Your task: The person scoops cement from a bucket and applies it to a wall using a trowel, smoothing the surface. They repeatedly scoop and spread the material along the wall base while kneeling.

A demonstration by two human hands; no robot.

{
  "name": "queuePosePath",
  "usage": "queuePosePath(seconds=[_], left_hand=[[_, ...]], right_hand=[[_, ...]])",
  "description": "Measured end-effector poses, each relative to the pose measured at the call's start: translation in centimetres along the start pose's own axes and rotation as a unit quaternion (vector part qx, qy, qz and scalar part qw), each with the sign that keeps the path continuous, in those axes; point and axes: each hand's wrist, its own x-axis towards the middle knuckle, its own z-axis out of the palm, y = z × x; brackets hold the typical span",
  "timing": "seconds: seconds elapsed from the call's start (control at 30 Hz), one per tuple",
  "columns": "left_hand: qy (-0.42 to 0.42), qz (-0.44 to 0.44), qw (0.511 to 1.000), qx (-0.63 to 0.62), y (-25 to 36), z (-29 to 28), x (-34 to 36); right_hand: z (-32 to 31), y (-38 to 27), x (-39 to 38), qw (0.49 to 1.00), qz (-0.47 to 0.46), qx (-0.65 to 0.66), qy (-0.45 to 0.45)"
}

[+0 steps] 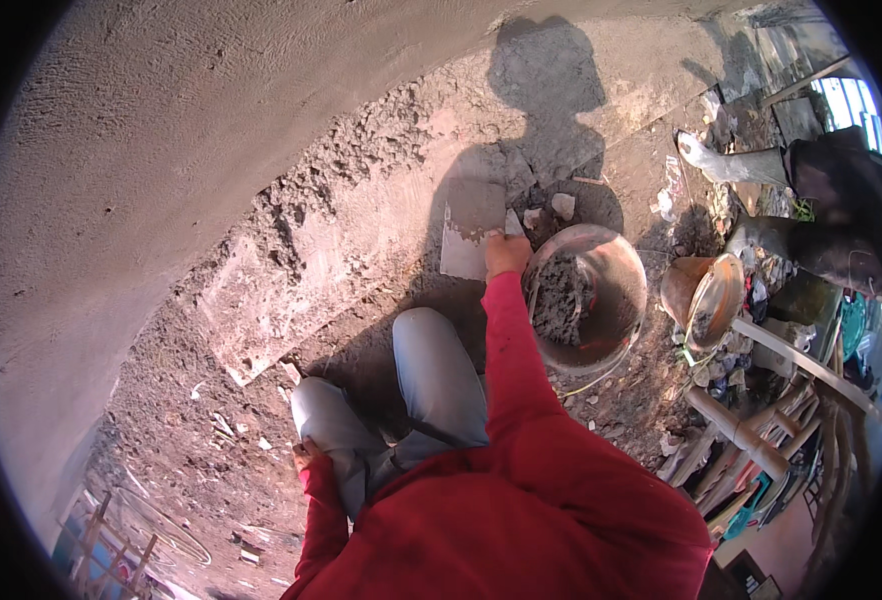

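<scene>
My right hand point(505, 256) is closed at the near right corner of a flat rectangular plastering trowel point(464, 254). Wet grey mortar covers the blade's far part; its near part is pale and bare. The blade lies low over the ground at the foot of the wall. Just right of this hand stands a round bucket point(616, 290) with grey mortar point(561, 300) in it. My left hand point(308, 453) rests against the outer side of my left leg, fingers laid on the trousers and partly hidden.
A smooth plastered wall point(151, 130) curves along the left and far side, rough mortar at its foot. Stone pieces point(562, 206) lie beyond the bucket. Rightward are a smaller tilted bucket point(689, 300), a person's muddy leg point(731, 160), and bamboo and timber poles point(746, 430).
</scene>
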Motion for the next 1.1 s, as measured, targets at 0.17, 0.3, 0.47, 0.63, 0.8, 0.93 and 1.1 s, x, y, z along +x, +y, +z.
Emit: queuePosePath(seconds=[0.17,0.3,0.47,0.63,0.8,0.93,1.1], left_hand=[[-0.039,-0.026,0.999,0.014,-0.9,0.1,1.8],[-0.047,0.004,0.993,0.111,1.0,-0.7,1.0],[-0.093,-0.029,0.989,0.111,1.6,-1.0,1.5],[-0.069,0.0,0.995,0.067,1.1,-1.7,0.4],[-0.02,0.092,0.993,0.076,-0.4,-1.1,0.5],[0.001,-0.09,0.996,0.018,0.8,-0.3,0.1],[-0.028,-0.024,0.999,0.003,0.4,-1.0,-0.4]], right_hand=[[2.0,-1.3,0.8,0.997,0.059,0.03,0.051],[1.2,-5.3,8.1,0.996,-0.005,0.018,0.09],[4.1,-7.6,12.6,0.994,-0.047,0.052,0.081],[6.8,-7.7,11.8,0.984,-0.058,0.117,0.119],[5.5,-8.5,11.0,0.981,-0.109,0.091,0.133],[4.4,-7.3,9.0,0.978,-0.112,0.071,0.164],[4.6,-10.5,12.5,0.978,-0.174,0.043,0.104]])
